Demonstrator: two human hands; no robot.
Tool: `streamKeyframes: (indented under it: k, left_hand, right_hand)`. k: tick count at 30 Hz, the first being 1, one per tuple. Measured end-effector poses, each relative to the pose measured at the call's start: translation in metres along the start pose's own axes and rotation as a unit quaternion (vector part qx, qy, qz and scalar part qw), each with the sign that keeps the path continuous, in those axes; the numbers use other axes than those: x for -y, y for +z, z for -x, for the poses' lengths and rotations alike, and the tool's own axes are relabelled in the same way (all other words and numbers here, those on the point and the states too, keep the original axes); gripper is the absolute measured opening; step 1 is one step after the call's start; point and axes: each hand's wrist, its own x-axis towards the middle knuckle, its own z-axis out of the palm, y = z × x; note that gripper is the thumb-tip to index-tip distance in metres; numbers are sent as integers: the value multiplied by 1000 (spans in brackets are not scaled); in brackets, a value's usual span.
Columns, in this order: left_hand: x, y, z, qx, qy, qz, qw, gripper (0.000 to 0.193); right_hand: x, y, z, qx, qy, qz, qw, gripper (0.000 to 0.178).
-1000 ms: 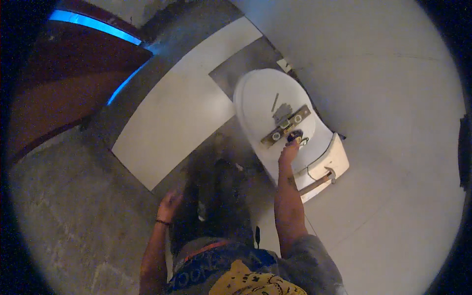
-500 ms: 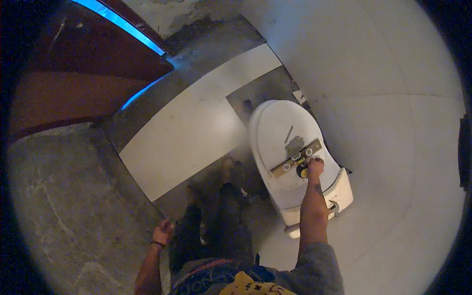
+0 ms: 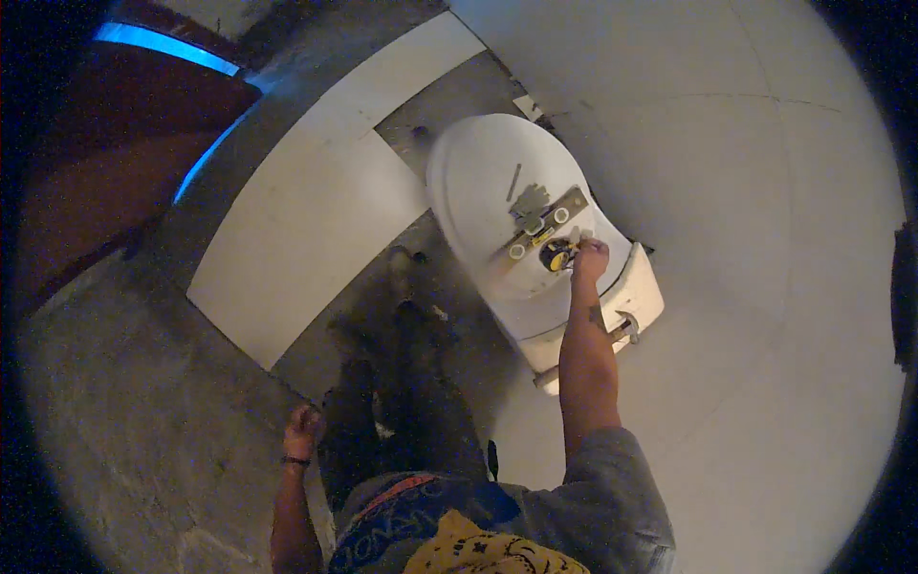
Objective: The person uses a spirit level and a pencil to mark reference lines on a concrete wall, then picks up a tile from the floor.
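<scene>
A white toilet (image 3: 478, 177) with its lid down stands right of centre. My right hand (image 3: 590, 258) reaches over the rear of the lid, fingers closed at a small pale thing I cannot make out. Just left of those fingers lies a black and yellow tape measure (image 3: 555, 255). A spirit level (image 3: 571, 205) lies slantwise across the lid, beside a crumpled grey-green piece (image 3: 529, 205) and a thin grey stick (image 3: 514, 182). On the cream tank (image 3: 645, 297) rests a hammer (image 3: 628, 327), partly behind my forearm. My left hand (image 3: 303, 432) hangs low beside my leg, its fingers blurred.
Large pale tiles (image 3: 320, 220) cover part of the rough concrete floor (image 3: 115, 383) to the left. A pale wall (image 3: 708, 172) rises close along the toilet's right side. At the upper left is a dark reddish panel (image 3: 124, 124) with bright blue gaps along its edges.
The view has shifted, so the toilet and tools sit higher and further left. My right hand has drawn slightly away from the tape measure, which shows more fully. My left hand stays low.
</scene>
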Motion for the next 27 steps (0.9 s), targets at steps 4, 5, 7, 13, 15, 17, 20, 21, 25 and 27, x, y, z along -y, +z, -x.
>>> streamKeyframes:
  k: [4, 5, 7, 13, 15, 17, 20, 21, 25, 27]
  left_hand:
    - [1, -9, 15, 10, -13, 15, 1000, 36]
    - [10, -7, 22, 6, 9, -8, 1000, 37]
    - [14, 13, 19, 7, 32, 97, 995, 38]
    - [8, 9, 4, 92, -116, -58, 987, 46]
    - [29, 36, -7, 87, -112, -68, 988, 50]
    - [53, 23, 6, 64, -99, -56, 991, 59]
    - [24, 12, -2, 84, -102, 44, 990, 59]
    - [18, 8, 7, 79, -111, 36, 990, 59]
    - [18, -22, 18, -22, -181, 127, 975, 57]
    - [29, -21, 8, -8, -203, 263, 943, 54]
  right_hand:
    - [-43, -15, 37, 67, 112, 24, 991, 10]
    - [-22, -27, 59, 94, 177, -20, 980, 9]
    - [-108, -40, 22, 149, 176, 129, 964, 9]
    - [-152, -4, 52, 203, -163, 473, 842, 14]
    - [-173, -15, -3, 212, -288, 618, 700, 15]
    - [-174, -1, 20, 244, -185, 551, 776, 16]
    - [-170, -28, 2, 62, 70, 185, 978, 30]
    - [-162, -35, 27, 71, 55, 212, 973, 30]
    - [-35, -30, 132, 91, -14, 233, 968, 28]
    - [-6, -27, 157, 95, -117, 181, 972, 26]
